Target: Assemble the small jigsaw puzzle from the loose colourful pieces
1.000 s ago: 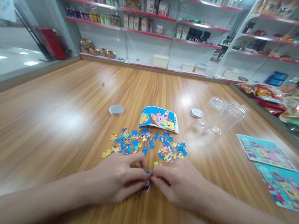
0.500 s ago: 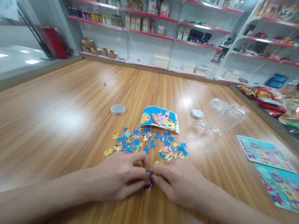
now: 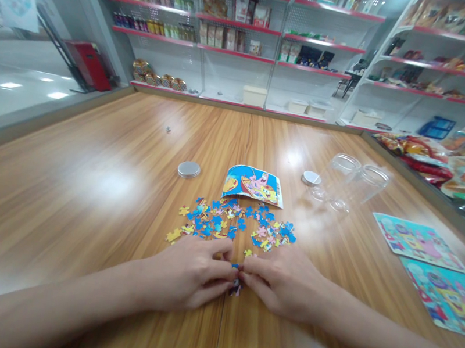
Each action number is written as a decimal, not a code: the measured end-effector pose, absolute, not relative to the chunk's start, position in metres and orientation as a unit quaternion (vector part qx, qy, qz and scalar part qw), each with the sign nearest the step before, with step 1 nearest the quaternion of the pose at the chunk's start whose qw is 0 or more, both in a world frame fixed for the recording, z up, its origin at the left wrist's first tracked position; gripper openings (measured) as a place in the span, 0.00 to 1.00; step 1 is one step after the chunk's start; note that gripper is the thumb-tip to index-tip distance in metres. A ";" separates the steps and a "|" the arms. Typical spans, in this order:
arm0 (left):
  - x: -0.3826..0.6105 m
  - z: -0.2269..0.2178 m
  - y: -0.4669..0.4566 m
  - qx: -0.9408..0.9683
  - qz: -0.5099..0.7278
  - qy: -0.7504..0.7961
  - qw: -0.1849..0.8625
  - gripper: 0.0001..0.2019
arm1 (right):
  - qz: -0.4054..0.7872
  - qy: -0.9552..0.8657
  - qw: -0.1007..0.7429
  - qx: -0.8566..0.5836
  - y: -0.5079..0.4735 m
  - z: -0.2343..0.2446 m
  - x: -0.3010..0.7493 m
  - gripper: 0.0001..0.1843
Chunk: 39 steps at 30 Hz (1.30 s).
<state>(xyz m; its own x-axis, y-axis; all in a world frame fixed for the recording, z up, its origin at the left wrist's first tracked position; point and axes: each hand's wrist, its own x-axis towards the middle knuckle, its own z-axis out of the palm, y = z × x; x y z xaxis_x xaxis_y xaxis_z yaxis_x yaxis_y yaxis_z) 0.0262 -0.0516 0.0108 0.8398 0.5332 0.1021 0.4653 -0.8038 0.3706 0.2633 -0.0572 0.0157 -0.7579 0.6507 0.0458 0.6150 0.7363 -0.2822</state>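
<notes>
My left hand (image 3: 199, 272) and my right hand (image 3: 282, 279) meet over the table, fingertips pinched on small joined puzzle pieces (image 3: 235, 288). Dark, blue and pink bits of these pieces show between and below the fingers; the rest is covered. Just beyond my hands lies a loose spread of puzzle pieces (image 3: 212, 222) in blue, yellow and pink. Behind the spread is a curved picture card (image 3: 254, 185) with cartoon figures on blue.
A silver lid (image 3: 189, 169) lies left of the card. To the right are another lid (image 3: 311, 178), two clear jars (image 3: 367, 186) and two cartoon picture sheets (image 3: 420, 242), (image 3: 451, 297). Snack bags (image 3: 421, 154) lie beyond the right edge; stocked shelves (image 3: 238, 23) stand behind.
The whole view has shifted slightly, so things appear a little further right. Both hands keep their pinch on the puzzle pieces, with hardly any movement.
</notes>
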 end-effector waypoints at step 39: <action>0.022 0.003 -0.048 0.944 0.148 0.225 0.189 0.12 | 0.105 -0.923 0.167 -0.331 -0.059 0.001 0.263 0.12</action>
